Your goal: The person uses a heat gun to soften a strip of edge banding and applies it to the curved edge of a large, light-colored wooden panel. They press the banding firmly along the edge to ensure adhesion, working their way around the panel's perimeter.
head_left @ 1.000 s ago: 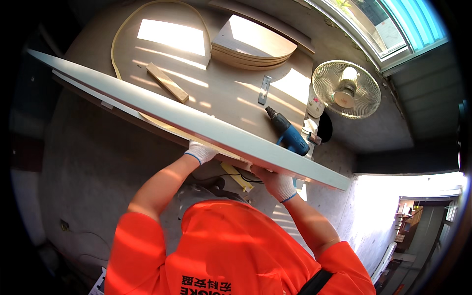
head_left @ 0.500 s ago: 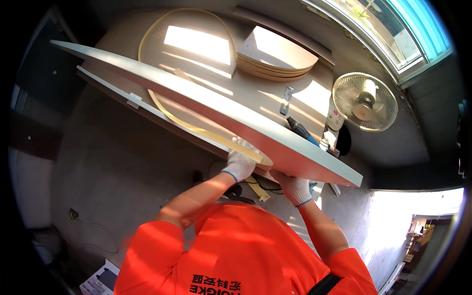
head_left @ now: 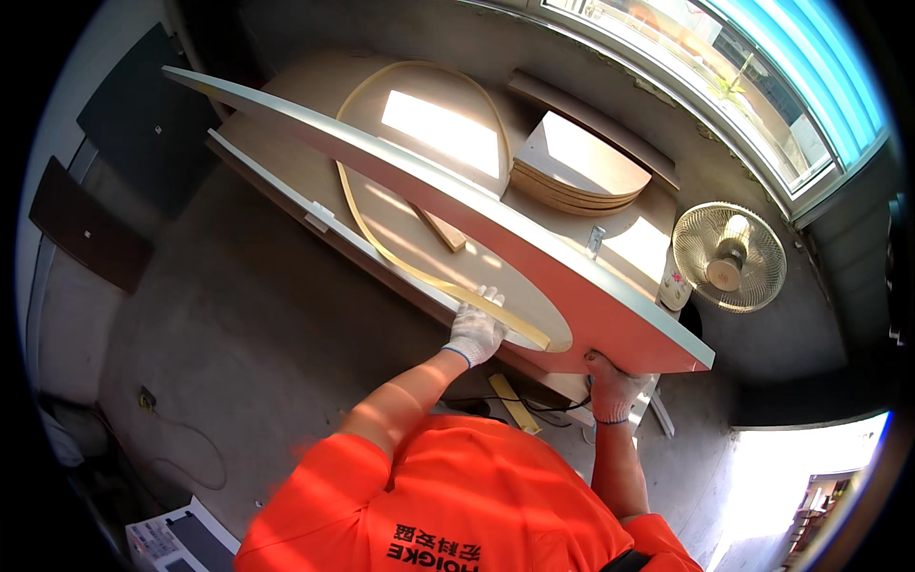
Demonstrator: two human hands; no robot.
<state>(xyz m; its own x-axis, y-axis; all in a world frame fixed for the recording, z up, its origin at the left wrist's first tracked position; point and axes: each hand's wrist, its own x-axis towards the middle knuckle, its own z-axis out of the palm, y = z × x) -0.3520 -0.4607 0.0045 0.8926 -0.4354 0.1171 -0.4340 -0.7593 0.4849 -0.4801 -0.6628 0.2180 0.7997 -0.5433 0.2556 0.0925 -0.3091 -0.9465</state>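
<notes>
A large panel [head_left: 534, 257] with a pale edge and a pinkish-red face stands tilted across the workbench [head_left: 610, 243]. My right hand [head_left: 618, 389], in a white knit glove, is closed on its lower edge near the right end; the thumb lies on the pink face and the other fingers are mostly hidden. A long yellow strip [head_left: 434, 279] loops over the bench, passes behind the panel and comes out in front of it. My gloved left hand [head_left: 478, 332] is closed around this strip near its free end, at the bench's front edge.
Behind the panel lie a stack of curved boards [head_left: 581, 172] and a small metal part [head_left: 596, 240]. A wooden strip [head_left: 440, 229] rests on the bench. To the right stands a fan [head_left: 729, 257]. A cable [head_left: 191, 467] and a white box [head_left: 181, 534] lie on the floor.
My view has shifted. The right hand has moved apart from the left along the panel's lower edge. The power drill has gone out of sight behind the panel, and the wooden strip shows more.
</notes>
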